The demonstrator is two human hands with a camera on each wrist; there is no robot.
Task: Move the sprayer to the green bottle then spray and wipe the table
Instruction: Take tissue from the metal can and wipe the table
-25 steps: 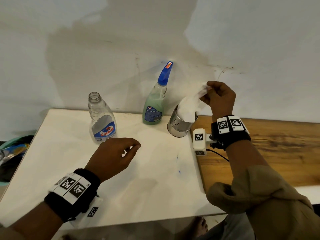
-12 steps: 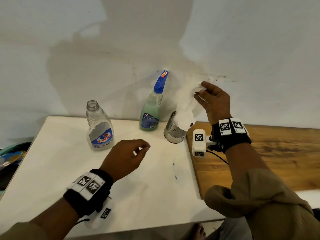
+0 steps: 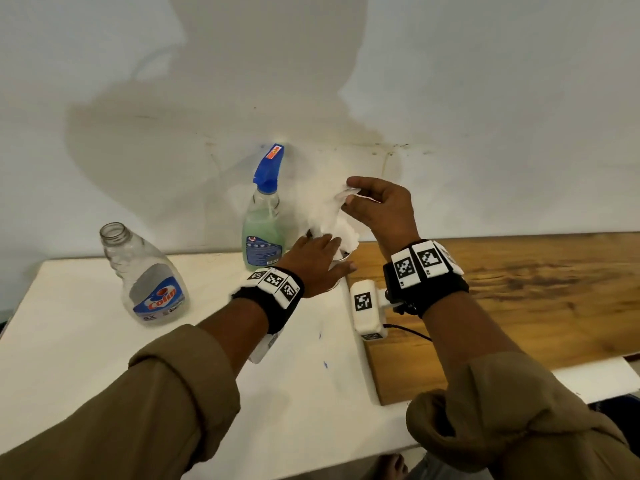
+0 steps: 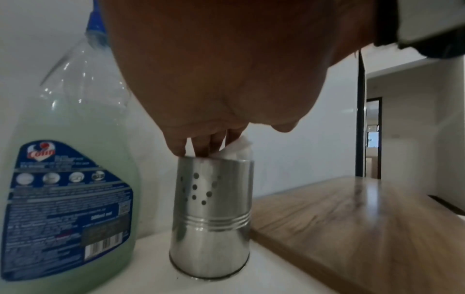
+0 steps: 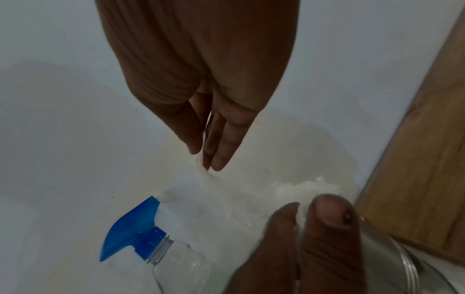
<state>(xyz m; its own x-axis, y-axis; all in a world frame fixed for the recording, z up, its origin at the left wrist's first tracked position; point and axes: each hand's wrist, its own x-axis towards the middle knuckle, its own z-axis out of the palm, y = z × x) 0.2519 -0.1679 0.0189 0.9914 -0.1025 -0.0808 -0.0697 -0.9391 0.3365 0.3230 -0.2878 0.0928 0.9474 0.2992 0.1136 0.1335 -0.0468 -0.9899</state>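
Note:
The green bottle (image 3: 265,233) stands by the wall with the blue sprayer (image 3: 268,166) on its neck; the left wrist view shows the bottle (image 4: 68,159) too. Right beside it is a perforated steel holder (image 4: 211,218) stuffed with white tissue (image 3: 325,209). My left hand (image 3: 325,244) reaches over the holder, its straight fingers (image 4: 198,143) pressing on the rim and the tissue there. Above it, my right hand (image 3: 348,194) pinches the top of the tissue, which is drawn up out of the holder. In the right wrist view its fingertips (image 5: 214,157) close on the tissue.
An empty clear bottle (image 3: 145,275) without a cap stands at the left of the white table (image 3: 104,358). A wooden board (image 3: 519,296) adjoins the table on the right. The wall runs close behind the bottles. Small blue marks (image 3: 325,364) dot the tabletop.
My left hand has moved from the middle of the table up onto the steel holder. My right hand has kept its pinch on the tissue above the holder.

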